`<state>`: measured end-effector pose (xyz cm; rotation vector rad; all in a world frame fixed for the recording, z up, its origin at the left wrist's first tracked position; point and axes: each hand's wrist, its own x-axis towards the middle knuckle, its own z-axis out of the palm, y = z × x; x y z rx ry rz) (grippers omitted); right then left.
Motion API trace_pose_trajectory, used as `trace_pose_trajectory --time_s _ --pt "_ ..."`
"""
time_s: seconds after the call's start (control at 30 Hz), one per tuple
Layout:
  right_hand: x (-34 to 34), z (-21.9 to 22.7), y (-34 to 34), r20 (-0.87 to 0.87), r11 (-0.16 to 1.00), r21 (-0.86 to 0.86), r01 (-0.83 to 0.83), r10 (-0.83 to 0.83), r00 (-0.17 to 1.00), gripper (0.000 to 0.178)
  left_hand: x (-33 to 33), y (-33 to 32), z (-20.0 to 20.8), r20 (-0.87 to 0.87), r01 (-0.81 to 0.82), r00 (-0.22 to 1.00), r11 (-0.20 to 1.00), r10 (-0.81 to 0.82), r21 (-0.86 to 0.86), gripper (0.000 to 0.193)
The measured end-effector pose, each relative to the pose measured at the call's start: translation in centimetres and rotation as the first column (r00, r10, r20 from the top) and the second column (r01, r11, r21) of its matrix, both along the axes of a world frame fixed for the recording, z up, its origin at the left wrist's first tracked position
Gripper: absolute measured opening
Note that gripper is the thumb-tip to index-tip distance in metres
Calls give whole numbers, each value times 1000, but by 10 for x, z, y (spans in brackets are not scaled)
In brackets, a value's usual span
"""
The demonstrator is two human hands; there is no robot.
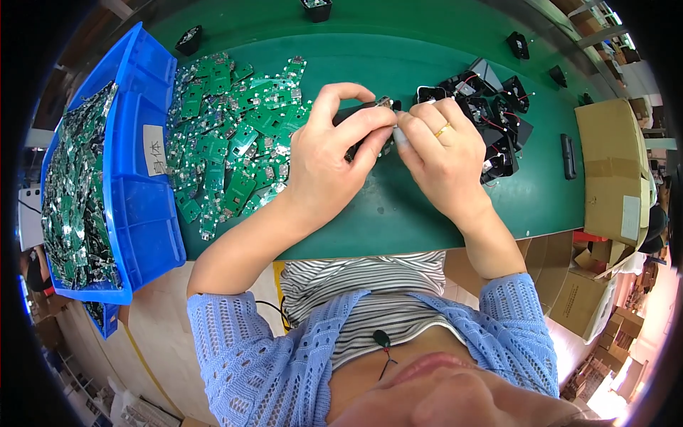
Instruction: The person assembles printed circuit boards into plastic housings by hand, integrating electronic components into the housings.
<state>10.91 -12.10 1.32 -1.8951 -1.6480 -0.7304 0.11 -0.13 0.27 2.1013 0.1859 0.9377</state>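
Note:
Over the middle of the green table, my left hand (324,153) is closed around a small black housing (346,114), largely covered by my fingers. A metallic-looking part (385,102) shows at its top edge near my fingertips. My right hand (442,153), with a ring on one finger, meets the left at the fingertips. Its thumb and fingers are pinched together there, against the edge of the held piece; what lies between them is too small to make out. Many loose green circuit boards (238,181) lie spread left of my left hand. Black housings with thin wires (501,107) are heaped beyond my right hand.
A blue bin (146,206) full of circuit boards stands at the table's left edge. On the right are a black oblong object (568,156) and a cardboard box (613,171). Small black cups (518,45) sit along the far side. The table's near edge (370,257) lies below my forearms.

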Motion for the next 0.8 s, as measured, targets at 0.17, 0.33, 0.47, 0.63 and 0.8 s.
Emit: trace_pose_trajectory --time_s 0.17,0.33,0.47,0.63,0.8 --pt "4 -5 0 -149 997 27 -66 70 986 23 1 4 0 14 34 999 999 -35 25 10" --pt "8 -8 -3 -485 953 189 -239 302 821 19 -2 6 2 -61 190 937 646 -345 -739 11" --pt "8 -11 -4 -626 955 196 -222 296 721 17 -5 6 9 -133 120 878 480 -460 -869 15" --pt "12 -14 -4 -733 947 249 -203 321 600 17 -4 6 15 -105 141 903 519 -417 -843 23" --pt "15 -4 -5 -369 954 134 -270 301 879 25 -8 5 14 -208 40 940 693 -269 -720 28"
